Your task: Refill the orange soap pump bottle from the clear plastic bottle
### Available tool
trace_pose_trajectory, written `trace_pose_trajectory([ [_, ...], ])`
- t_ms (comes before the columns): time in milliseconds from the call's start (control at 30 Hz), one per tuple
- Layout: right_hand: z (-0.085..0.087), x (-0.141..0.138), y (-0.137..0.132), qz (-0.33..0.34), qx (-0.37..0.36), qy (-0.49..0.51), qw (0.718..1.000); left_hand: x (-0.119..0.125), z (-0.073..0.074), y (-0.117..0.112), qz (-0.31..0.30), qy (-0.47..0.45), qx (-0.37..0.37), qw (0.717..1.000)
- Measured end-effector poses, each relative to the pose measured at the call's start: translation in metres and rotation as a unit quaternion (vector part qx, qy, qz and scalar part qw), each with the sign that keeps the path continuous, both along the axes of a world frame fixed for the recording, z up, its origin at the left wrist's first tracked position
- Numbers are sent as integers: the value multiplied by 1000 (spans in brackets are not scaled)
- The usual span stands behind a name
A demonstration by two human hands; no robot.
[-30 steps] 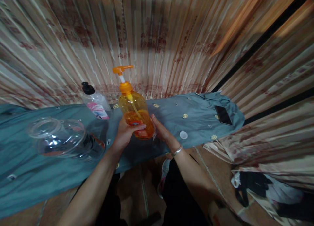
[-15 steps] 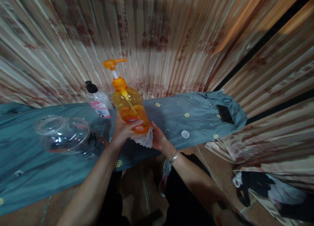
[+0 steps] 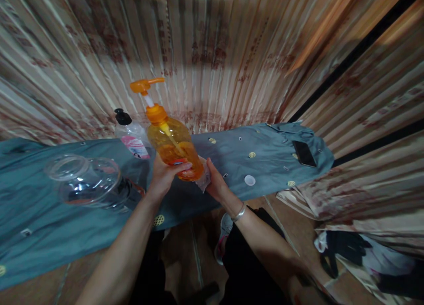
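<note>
My left hand (image 3: 164, 177) grips an orange pump bottle (image 3: 170, 139) by its lower body and holds it tilted to the left above the cloth-covered table. The pump head (image 3: 145, 84) points right. My right hand (image 3: 213, 183) presses a crumpled white tissue (image 3: 204, 180) against the bottle's bottom right side. A bangle sits on my right wrist.
A grey-blue cloth (image 3: 251, 163) covers the table. On it lie a clear jar (image 3: 88, 181) on its side, a clear bottle with a black cap (image 3: 130, 130), a small white cap (image 3: 249, 180) and a black phone (image 3: 304, 153). Patterned curtains hang behind; a bag (image 3: 347, 247) lies at the lower right.
The bottle has been lifted a little and tilted further left. The tissue moved from under the bottle's base to its right side.
</note>
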State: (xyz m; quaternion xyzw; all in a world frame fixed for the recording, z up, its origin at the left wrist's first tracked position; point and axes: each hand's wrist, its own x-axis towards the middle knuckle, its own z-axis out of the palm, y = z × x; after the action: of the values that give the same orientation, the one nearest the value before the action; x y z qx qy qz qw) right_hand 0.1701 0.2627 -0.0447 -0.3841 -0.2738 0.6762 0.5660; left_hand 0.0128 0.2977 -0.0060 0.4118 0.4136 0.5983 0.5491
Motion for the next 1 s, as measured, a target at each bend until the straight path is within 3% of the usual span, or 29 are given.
trace_pose_trajectory([
  [233, 7, -5, -4, 109, -120, 106, 981, 6, 9, -4, 3, -27, -19, 999],
  [433, 2, -18, -13, 130, -152, 159, 967, 1, 13, -7, 13, -15, -20, 1000],
  [533, 1, -14, -12, 168, -153, 104, 968, -2, 11, -5, 21, -10, -19, 1000],
  [600, 1, -9, -11, 176, -140, 6, 974, -6, 8, -2, 33, -5, -17, 999],
  [700, 0, 4, -11, 153, -103, -139, 973, -13, 5, 5, 51, 11, -12, 999],
  [833, 5, 36, -6, 123, -74, -218, 965, -22, 3, 10, 79, 40, -1, 996],
  [867, 7, 43, -5, 109, -57, -256, 959, -23, 3, 11, 82, 45, 2, 996],
  [900, 9, 50, -3, 82, -12, -349, 933, -24, 3, 11, 82, 50, 6, 995],
  [1000, 10, 56, 1, 13, 129, -567, 813, -25, 3, 11, 78, 58, 14, 995],
])
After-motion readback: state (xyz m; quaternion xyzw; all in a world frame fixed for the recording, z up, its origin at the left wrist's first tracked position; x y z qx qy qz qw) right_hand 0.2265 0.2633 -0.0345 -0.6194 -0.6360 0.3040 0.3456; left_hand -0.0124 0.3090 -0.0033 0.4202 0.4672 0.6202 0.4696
